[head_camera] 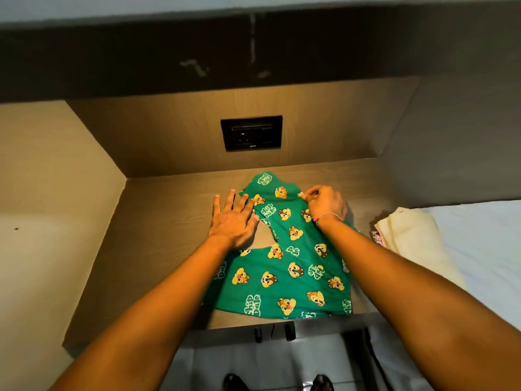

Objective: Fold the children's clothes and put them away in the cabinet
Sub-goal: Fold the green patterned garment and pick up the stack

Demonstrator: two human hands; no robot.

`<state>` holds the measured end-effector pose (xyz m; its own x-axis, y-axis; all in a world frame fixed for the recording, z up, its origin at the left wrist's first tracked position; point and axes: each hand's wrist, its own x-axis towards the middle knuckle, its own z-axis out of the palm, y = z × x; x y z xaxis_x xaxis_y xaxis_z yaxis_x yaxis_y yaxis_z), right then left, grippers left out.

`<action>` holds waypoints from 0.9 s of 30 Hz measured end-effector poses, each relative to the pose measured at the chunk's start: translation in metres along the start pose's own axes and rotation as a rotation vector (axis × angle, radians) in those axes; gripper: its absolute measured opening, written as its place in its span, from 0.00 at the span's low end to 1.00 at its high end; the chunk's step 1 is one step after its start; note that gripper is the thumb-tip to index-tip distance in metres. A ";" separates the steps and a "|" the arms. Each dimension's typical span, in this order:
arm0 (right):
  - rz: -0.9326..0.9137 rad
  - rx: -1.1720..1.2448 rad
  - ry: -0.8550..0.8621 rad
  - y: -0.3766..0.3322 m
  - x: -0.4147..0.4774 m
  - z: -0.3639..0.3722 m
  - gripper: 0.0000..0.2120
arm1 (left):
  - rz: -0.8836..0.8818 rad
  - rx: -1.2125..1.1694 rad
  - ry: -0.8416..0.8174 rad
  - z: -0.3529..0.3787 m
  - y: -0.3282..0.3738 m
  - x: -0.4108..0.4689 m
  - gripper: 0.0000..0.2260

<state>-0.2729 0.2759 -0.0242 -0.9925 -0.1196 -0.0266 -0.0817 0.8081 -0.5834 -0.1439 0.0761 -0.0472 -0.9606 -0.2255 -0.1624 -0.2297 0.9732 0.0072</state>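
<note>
Green trousers (pixel 293 266), left hand (pixel 234 218) flat, right hand (pixel 324 203) pinching hem

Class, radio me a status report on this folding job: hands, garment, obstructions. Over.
Left hand flat, pressing green pants. Right hand pinching a leg hem. Pants spread on shelf, not yet folded. Cream cloth off right, clear of work.

One wide-angle camera, worn on the head, looks forward and steeply down into a brown wood-grain recessed shelf (pixel 169 221), facing its back panel and black rectangular wall socket (pixel 251 133). The green cartoon-print garment (pixel 296 266) lies mid-frame, within arm's reach.
</note>
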 end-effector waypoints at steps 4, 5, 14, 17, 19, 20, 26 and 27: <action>-0.127 -0.055 0.030 -0.006 -0.008 -0.016 0.18 | 0.006 -0.090 0.062 -0.006 -0.001 -0.010 0.30; -0.191 -0.050 0.022 -0.003 -0.018 -0.020 0.19 | 0.041 -0.114 0.095 -0.005 0.000 -0.015 0.31; -0.407 -0.538 -0.272 0.076 -0.090 -0.003 0.31 | 0.126 -0.075 0.042 0.025 0.007 -0.036 0.31; -0.443 -0.550 -0.301 0.071 -0.084 -0.008 0.32 | 0.119 -0.086 0.030 0.020 0.003 -0.039 0.32; -0.508 -0.499 -0.254 0.073 -0.095 -0.017 0.32 | 0.118 -0.133 0.033 0.014 -0.002 -0.050 0.33; -0.557 -0.440 -0.217 0.077 -0.107 -0.023 0.31 | 0.129 -0.167 0.048 0.010 -0.007 -0.060 0.35; -0.811 -0.333 -0.257 0.137 -0.184 -0.040 0.32 | 0.329 -0.214 0.107 0.030 -0.053 -0.185 0.40; -0.816 -0.359 -0.260 0.141 -0.189 -0.038 0.31 | 0.335 -0.208 0.101 0.037 -0.057 -0.202 0.39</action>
<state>-0.1008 0.4345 -0.0711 -0.5674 -0.8200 0.0750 -0.8120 0.5422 -0.2160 0.0690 0.0678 -0.0511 -0.9958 0.0895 -0.0198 0.0820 0.9661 0.2446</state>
